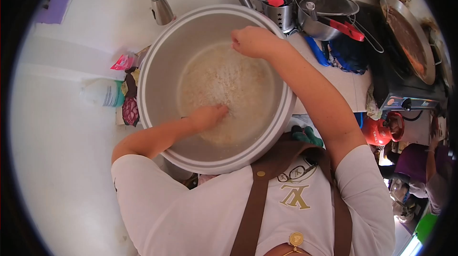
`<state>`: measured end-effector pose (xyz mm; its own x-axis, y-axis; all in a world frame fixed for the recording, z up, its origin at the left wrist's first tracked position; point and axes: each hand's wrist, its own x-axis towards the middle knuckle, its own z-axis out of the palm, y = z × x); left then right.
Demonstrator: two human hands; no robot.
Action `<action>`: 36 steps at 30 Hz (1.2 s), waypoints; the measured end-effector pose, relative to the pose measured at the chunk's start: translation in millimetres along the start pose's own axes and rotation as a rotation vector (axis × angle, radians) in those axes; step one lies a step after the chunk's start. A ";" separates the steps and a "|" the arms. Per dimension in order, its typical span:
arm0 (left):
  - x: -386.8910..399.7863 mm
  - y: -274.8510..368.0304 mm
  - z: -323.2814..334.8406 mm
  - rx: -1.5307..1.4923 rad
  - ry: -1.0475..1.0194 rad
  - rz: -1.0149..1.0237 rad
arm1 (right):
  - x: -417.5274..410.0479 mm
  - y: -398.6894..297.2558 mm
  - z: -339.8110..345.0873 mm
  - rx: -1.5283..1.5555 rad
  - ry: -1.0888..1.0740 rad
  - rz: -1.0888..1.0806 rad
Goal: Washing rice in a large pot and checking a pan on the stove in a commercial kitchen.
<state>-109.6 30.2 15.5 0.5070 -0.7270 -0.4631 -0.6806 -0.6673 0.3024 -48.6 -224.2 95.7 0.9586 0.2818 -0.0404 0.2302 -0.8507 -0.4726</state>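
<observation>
A large, deep round metal pot [157, 77] with a pale ribbed rim stands in front of me. Cloudy liquid [247, 113] covers its floor, with pale bits and a rippled, bright patch in the middle. My left hand [211, 116] reaches over the near left rim, and its bunched fingertips meet the liquid near the middle; whether they hold something is hidden. Over the far right part of the pot is my right hand [250, 41], curled into a loose fist, with nothing visible in it.
A tap [162, 11] arches beyond the pot. Behind its right side stand a utensil holder [281, 16] and a steel pot [315, 29] with a strainer. Farther right, a wide pan [411, 41] sits on a black stove [408, 100] above a red gas cylinder [375, 131]. Another person's arm [431, 159] shows lower right.
</observation>
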 end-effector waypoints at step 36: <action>64.8 -80.5 -54.3 -0.054 0.557 -0.542 | 5.9 1.7 9.7 -0.011 0.182 0.052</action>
<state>6.7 28.0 6.4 0.9623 -0.2613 -0.0754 -0.2421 -0.9493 0.2005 -44.1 -219.7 86.2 0.9835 0.1535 0.0957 0.1805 -0.8671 -0.4643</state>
